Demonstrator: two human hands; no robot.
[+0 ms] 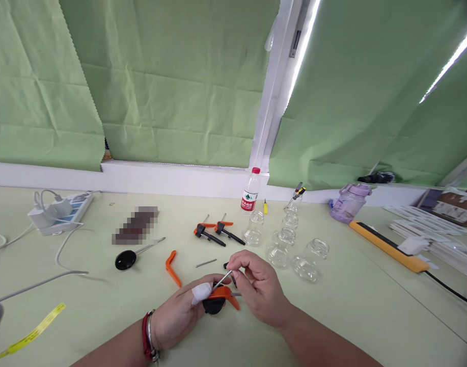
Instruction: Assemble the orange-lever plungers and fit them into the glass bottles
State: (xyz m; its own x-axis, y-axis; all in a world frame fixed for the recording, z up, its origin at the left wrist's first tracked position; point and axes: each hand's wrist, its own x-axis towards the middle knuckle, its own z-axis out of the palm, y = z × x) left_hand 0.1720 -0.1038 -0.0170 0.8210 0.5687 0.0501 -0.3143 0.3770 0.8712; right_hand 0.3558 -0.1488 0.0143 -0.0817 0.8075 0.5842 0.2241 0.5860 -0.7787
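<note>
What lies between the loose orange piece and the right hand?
In the head view, a short metal rod lies between the orange piece and the right hand, plus a partly hidden black part by its fingertips.

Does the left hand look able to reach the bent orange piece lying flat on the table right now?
Probably yes: the bent orange piece lies just beyond the left hand, with nothing visible between. That hand holds an orange-and-black part, though, so it would likely need freeing first.
</note>
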